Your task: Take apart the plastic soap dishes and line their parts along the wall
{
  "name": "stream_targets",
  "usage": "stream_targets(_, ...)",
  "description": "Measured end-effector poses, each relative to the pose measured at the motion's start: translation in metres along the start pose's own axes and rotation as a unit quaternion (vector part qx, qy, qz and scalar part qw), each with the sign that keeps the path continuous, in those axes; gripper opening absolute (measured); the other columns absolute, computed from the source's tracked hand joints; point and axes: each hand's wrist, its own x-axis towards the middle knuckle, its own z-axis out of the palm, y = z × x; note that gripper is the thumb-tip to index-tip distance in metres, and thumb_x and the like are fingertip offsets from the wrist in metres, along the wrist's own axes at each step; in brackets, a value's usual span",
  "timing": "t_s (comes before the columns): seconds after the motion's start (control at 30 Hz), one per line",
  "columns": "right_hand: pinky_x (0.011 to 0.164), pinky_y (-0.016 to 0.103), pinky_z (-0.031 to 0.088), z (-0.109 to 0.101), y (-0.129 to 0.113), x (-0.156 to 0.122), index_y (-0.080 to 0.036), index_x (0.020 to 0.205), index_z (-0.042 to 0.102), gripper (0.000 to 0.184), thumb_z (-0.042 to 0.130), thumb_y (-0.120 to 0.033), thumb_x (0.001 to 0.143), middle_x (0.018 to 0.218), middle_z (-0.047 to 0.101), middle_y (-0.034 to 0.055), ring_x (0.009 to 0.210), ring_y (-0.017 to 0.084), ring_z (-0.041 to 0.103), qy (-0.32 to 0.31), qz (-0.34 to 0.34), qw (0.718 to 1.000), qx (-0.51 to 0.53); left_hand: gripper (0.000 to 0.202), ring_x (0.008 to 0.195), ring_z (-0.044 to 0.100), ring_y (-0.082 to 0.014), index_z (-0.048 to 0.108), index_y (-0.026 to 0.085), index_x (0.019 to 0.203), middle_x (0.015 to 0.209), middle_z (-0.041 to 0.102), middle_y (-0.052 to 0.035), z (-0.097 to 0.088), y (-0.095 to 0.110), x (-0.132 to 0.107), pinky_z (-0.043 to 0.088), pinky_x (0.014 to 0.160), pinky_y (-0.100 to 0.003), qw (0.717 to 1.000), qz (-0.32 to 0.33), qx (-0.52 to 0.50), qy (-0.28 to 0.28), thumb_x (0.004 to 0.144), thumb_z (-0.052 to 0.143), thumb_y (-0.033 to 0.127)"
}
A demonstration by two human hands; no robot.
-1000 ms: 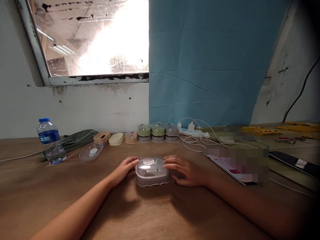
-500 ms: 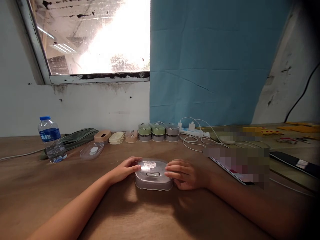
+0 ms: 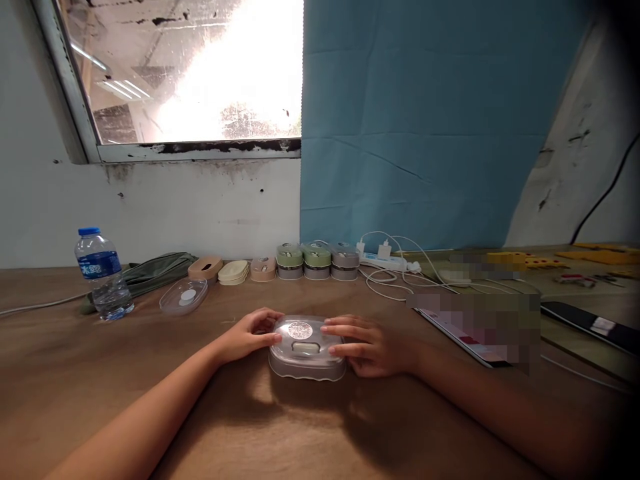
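A small grey box with a clear domed lid (image 3: 306,350) sits on the wooden table (image 3: 125,373) in front of me. My left hand (image 3: 249,335) grips its left end, fingers curled over the lid's edge. My right hand (image 3: 369,345) grips the right end, with two fingers stretched across the lid's top near a round sticker. Both forearms reach in from the bottom of the view.
Along the wall stand similar small boxes in tan, cream, green and grey (image 3: 290,261), a loose clear lid (image 3: 183,296), a water bottle (image 3: 103,274), a green pouch (image 3: 150,275) and a power strip with white cables (image 3: 390,263). A tablet (image 3: 463,335) lies at right.
My right fingers have slid from the box's side up onto its lid. The left fingers have curled tighter on the left edge. The box has shifted slightly nearer to me.
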Motion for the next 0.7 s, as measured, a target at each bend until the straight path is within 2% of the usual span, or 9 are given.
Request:
stream_targets(0.1,0.102,0.047,0.028,0.001,-0.001,-0.001,-0.022,0.126,0.038,0.058,0.048,-0.011,0.07,0.133,0.04,0.0074,0.129,0.026,0.025,-0.004,0.04,0.999,-0.002,0.043,0.113,0.048,-0.0244,0.055,0.024,0.116,0.122,0.054,-0.0067,0.0,-0.001,0.001,0.032,0.099,-0.039,0.996,-0.001,0.078,0.04,0.076,0.056,0.039)
stream_targets(0.17,0.104,0.051,0.022,0.002,-0.001,-0.001,-0.02,0.129,0.035,0.063,0.051,-0.015,0.068,0.137,0.035,0.0081,0.13,0.029,0.02,-0.021,0.059,0.998,0.014,0.04,0.116,0.045,-0.0248,0.056,0.024,0.116,0.121,0.055,-0.0056,-0.001,-0.003,0.003,0.018,0.106,-0.043,0.982,-0.009,0.152,0.113,0.078,0.052,0.039)
stream_targets(0.23,0.105,0.053,0.017,0.003,0.0,0.002,-0.019,0.129,0.035,0.066,0.054,-0.019,0.066,0.139,0.03,0.0089,0.131,0.031,0.017,-0.035,0.075,0.996,0.035,0.038,0.114,0.047,-0.0251,0.059,0.022,0.112,0.116,0.06,-0.006,-0.005,-0.007,0.004,0.013,0.107,-0.045,0.96,-0.02,0.2,0.194,0.077,0.053,0.035)
stream_targets(0.3,0.104,0.053,0.017,0.007,0.001,0.007,-0.019,0.128,0.038,0.068,0.058,-0.021,0.063,0.142,0.025,0.0092,0.132,0.032,0.013,-0.043,0.088,0.993,0.062,0.036,0.108,0.051,-0.0249,0.062,0.02,0.107,0.109,0.063,-0.0066,-0.011,-0.012,0.006,0.023,0.104,-0.043,0.944,-0.038,0.196,0.261,0.072,0.055,0.029)
stream_targets(0.4,0.103,0.05,0.022,0.016,0.003,0.025,-0.02,0.127,0.042,0.071,0.065,-0.029,0.06,0.144,0.019,0.0093,0.132,0.033,0.012,-0.057,0.104,0.987,0.111,0.03,0.093,0.059,-0.023,0.066,0.018,0.094,0.095,0.067,-0.0061,-0.022,-0.02,0.008,0.04,0.09,-0.038,0.921,-0.067,0.128,0.361,0.067,0.055,0.024)
stream_targets(0.5,0.103,0.047,0.025,0.031,0.001,0.05,-0.021,0.124,0.045,0.067,0.067,-0.034,0.063,0.14,0.028,0.0108,0.129,0.03,0.021,-0.038,0.155,0.978,0.132,0.024,0.083,0.06,-0.0211,0.066,0.018,0.084,0.082,0.066,-0.0038,-0.031,-0.027,0.01,0.043,0.083,-0.036,0.87,-0.077,0.075,0.481,0.065,0.052,0.023)
stream_targets(0.6,0.102,0.046,0.028,0.048,-0.002,0.075,-0.022,0.121,0.05,0.059,0.068,-0.035,0.066,0.132,0.041,0.0095,0.127,0.027,0.028,-0.013,0.204,0.967,0.15,0.022,0.08,0.058,-0.0197,0.065,0.021,0.078,0.078,0.063,-0.0019,-0.039,-0.03,0.01,0.042,0.081,-0.036,0.794,-0.084,0.08,0.597,0.064,0.049,0.02)
stream_targets(0.7,0.102,0.045,0.03,0.066,0.0,0.092,-0.024,0.121,0.05,0.059,0.069,-0.036,0.066,0.13,0.043,0.0073,0.126,0.027,0.029,0.005,0.198,0.968,0.151,0.023,0.079,0.055,-0.0199,0.063,0.022,0.079,0.078,0.061,-0.0015,-0.047,-0.031,0.008,0.039,0.084,-0.04,0.739,-0.091,0.1,0.659,0.066,0.045,0.019)
